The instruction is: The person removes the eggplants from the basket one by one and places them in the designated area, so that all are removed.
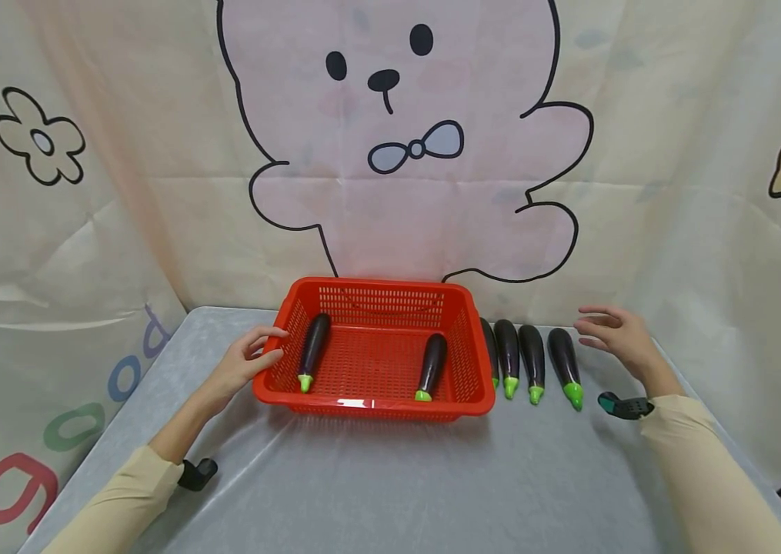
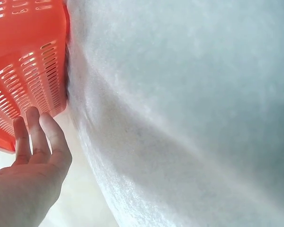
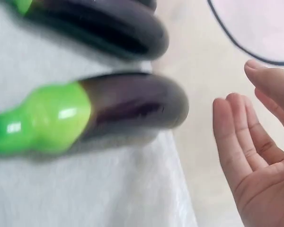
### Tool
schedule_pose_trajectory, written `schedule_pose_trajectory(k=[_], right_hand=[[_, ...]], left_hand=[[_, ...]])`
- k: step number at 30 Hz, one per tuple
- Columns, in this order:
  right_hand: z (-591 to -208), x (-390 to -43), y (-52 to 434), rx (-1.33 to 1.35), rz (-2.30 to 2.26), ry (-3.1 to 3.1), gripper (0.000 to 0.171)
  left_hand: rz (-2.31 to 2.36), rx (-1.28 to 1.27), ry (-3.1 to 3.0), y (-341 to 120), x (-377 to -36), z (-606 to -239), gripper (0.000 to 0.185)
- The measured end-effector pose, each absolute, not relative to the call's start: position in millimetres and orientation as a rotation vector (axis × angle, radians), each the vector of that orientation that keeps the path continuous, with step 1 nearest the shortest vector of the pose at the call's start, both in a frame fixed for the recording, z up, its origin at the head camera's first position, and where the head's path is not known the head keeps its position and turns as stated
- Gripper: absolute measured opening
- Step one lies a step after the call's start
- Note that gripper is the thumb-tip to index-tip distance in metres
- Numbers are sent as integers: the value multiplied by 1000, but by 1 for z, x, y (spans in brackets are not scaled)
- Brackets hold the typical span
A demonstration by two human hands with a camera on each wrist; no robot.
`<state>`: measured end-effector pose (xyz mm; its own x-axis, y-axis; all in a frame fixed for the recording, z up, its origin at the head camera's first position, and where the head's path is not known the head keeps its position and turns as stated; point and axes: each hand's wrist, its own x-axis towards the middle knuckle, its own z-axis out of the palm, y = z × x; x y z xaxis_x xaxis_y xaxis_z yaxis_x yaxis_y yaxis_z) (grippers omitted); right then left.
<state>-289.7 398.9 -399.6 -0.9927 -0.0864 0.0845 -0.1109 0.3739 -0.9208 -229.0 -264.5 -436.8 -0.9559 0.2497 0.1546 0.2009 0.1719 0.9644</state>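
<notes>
Two eggplants [image 1: 314, 342] in the basket [image 1: 376, 406], four eggplants [image 1: 532, 352] beside it.

A grey table [image 1: 390, 477] covered with a pale, slightly shiny cloth fills the lower half of the head view. A red plastic basket [image 1: 372, 406] with slotted walls stands on it at the centre of the frame, towards the far edge. Just right of the basket, four dark purple eggplants [image 1: 532, 350] with green stems lie side by side on the cloth, stems pointing towards the lower edge of the frame; the leftmost is partly hidden by the basket wall.
</notes>
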Motion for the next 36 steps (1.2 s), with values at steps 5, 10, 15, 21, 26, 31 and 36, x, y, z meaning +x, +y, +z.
schedule_pose_trajectory(k=[5,10,15,21,26,31,36], right_hand=[[-392,-291,383,220,1791,-2495,35],[-383,-296,360,296,1944,-2386,30],[-375,-299,332,367,2035,-2317,30],[-365,-301,297,423,1971,-2380,32],[-361,-306,273,478,2022,-2367,32],[-355,-312,249,590,2055,-2373,31],[-351,-317,224,674,2019,-2394,33]], left_hand=[[1939,450,2386,-264,-229,-436,36],[1919,456,2408,-264,-228,-435,35],[1904,448,2423,-263,-227,-433,35],[1864,412,2450,-263,-227,-430,36],[1839,354,2454,-261,-228,-427,38],[1880,337,2424,-257,-230,-426,40],[1905,350,2437,-255,-231,-428,38]])
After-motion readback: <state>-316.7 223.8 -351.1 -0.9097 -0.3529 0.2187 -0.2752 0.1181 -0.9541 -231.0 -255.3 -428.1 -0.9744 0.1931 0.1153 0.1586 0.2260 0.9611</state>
